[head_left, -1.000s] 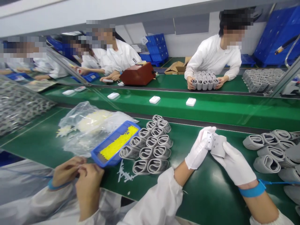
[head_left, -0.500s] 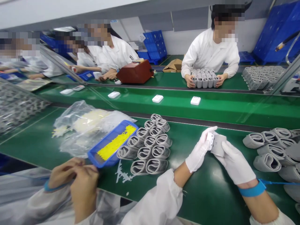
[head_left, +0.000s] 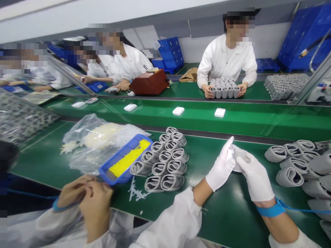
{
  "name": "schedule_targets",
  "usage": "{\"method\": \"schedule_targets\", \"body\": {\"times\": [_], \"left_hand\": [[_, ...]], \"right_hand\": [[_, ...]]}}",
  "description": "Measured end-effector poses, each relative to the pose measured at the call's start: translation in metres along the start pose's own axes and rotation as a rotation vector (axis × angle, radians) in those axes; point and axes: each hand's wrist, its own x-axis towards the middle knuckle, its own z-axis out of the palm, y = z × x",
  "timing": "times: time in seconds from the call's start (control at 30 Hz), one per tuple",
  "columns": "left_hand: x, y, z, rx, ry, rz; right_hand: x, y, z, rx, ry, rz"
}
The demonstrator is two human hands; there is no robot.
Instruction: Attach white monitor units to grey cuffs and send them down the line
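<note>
In white gloves, both my hands meet above the green bench, right of the middle. My left hand (head_left: 222, 166) is closed around a small white device (head_left: 230, 154), mostly covered by the glove. My right hand (head_left: 256, 174), with a blue band at the wrist, pinches a grey cuff (head_left: 236, 164) that touches the device. Rolled grey cuffs (head_left: 172, 182) stand in rows to the left of my hands. More rolled grey cuffs (head_left: 289, 177) lie to the right.
A blue tray (head_left: 103, 170) of yellow pieces and a clear plastic bag (head_left: 77, 137) lie left. A co-worker's bare hands (head_left: 95, 203) are at the near left edge. White devices (head_left: 178, 111) sit on the green conveyor (head_left: 155, 117). A person opposite holds grey cuffs (head_left: 224, 90).
My right hand has shifted slightly left, and the grey cuff is turned and more hidden by my fingers. The white devices on the conveyor sit a little further right.
</note>
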Motion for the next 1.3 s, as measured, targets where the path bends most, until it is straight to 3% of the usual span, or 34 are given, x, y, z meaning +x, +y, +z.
{"method": "schedule_targets", "body": {"times": [0.17,0.3,0.47,0.6,0.73,0.93,1.03,1.2,1.3], "left_hand": [[0.000,-0.020,-0.002,0.032,-0.001,-0.100],[0.001,-0.028,-0.008,0.028,-0.025,-0.202],[0.008,-0.013,-0.010,-0.084,0.030,-0.165],[0.013,-0.002,-0.014,-0.212,-0.053,-0.218],[0.016,0.007,-0.017,-0.246,-0.125,-0.329],[0.013,0.008,-0.012,-0.197,-0.062,-0.345],[0.012,0.004,-0.014,-0.158,-0.060,-0.295],[0.017,-0.001,-0.023,-0.099,-0.045,-0.240],[0.021,-0.006,-0.025,-0.040,-0.012,-0.173]], "right_hand": [[0.005,-0.011,-0.011,-0.478,0.088,-0.177],[0.006,-0.021,-0.022,-0.556,-0.062,-0.314],[0.007,-0.024,-0.032,-0.650,-0.246,-0.432],[0.007,-0.025,-0.038,-0.738,-0.314,-0.489],[0.008,-0.028,-0.042,-0.799,-0.398,-0.471],[0.007,-0.033,-0.040,-0.846,-0.526,-0.488],[0.005,-0.037,-0.039,-0.762,-0.464,-0.408],[0.006,-0.040,-0.041,-0.383,-0.282,-0.220],[0.009,-0.037,-0.040,-0.403,-0.265,-0.227]]}}
